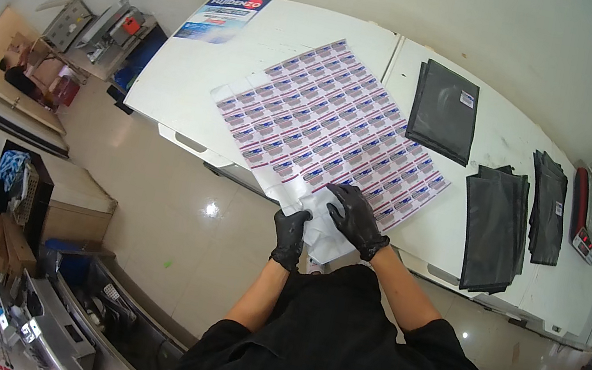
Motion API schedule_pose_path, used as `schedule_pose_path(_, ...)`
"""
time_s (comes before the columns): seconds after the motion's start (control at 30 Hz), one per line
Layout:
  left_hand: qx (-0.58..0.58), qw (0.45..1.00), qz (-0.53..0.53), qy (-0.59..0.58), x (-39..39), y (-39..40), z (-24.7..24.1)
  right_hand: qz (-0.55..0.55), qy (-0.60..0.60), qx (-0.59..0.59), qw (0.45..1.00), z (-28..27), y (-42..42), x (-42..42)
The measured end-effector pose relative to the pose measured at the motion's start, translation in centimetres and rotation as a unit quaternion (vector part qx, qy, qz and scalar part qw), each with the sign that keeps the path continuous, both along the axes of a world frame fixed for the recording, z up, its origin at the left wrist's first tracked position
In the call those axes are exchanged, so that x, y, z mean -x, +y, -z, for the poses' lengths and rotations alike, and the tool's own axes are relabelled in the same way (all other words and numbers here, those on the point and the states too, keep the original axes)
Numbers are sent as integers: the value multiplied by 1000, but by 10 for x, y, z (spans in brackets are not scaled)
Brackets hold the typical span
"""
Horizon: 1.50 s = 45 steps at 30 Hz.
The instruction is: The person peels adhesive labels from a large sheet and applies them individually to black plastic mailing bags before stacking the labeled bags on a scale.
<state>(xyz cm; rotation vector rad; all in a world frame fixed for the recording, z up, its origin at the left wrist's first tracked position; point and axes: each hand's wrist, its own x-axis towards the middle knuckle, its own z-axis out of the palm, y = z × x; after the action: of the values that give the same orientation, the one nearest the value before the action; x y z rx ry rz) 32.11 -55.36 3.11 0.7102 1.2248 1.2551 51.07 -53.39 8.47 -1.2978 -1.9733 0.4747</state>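
A large sheet of printed stickers (337, 121) lies slantwise on the white chest freezer lid (183, 82). Rows of small labels bearing writing cover most of it. Its bare, crumpled white backing (325, 240) hangs over the freezer's front edge. My left hand (289, 237), in a black glove, grips this backing between thumb and fingers at the sheet's near left. Also gloved in black, my right hand (356, 219) rests on the near end of the printed rows, fingers bent. Whether a label is pinched under its fingertips is hidden.
Right of the sheet lie black plastic pouches (442, 113), a larger stack (492, 231) and a narrower stack (548, 211); some bear a label. Beyond them stands a red vacuum sealer or similar device (582, 212). A steel sink (114, 307) is behind left. Another person (24, 77) is far left.
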Motion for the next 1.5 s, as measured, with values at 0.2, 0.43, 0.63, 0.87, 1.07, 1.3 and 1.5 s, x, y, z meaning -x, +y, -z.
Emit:
schedule_pose_path(0.2,-33,997,-59,-47,1,-1,-60,-35,7,-44,998,-5,23,34)
schedule_pose_path(0.43,-26,999,-23,29,0,23,-54,2,6,11,1000,-2,28,41)
schedule_pose_path(0.63,-13,998,-60,-20,-3,26,-51,3,-9,32,999,-1,32,44)
schedule_pose_path(0.87,-38,998,-47,5,0,29,-52,-64,-124,-38,989,14,54,40)
schedule_pose_path(1.07,-42,996,-61,43,2,29,-43,-110,-267,2,957,13,70,43)
schedule_pose_path(1.3,-57,996,-53,36,3,30,-25,-201,-270,-7,942,1,88,38)
schedule_pose_path(1.5,-63,995,-56,47,3,27,-32,-180,-174,-3,968,2,93,23)
